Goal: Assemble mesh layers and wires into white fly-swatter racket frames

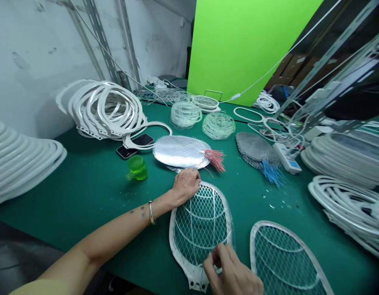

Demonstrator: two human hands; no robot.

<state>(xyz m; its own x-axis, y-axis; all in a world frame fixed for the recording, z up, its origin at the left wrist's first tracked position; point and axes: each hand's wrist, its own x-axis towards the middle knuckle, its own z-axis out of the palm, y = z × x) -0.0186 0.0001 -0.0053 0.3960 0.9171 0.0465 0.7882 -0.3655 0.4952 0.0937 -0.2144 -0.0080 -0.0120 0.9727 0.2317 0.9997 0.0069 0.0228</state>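
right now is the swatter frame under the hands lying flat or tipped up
Lying flat: the white swatter frame sits with its rim down on the green table, and the left hand rests on its top end.

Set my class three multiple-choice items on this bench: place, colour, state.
1. Where is the left hand? A on the white fly-swatter frame B on the phone C on the green cup
2. What colour is the wire tuft on the silver mesh stack? A blue B pinkish red C yellow
3. How is the right hand set? A lying flat B pinched at the mesh C gripping the cup

Answers: 1 A, resting on its top end. 2 B, the strands show it. 3 B, fingers pinching together.
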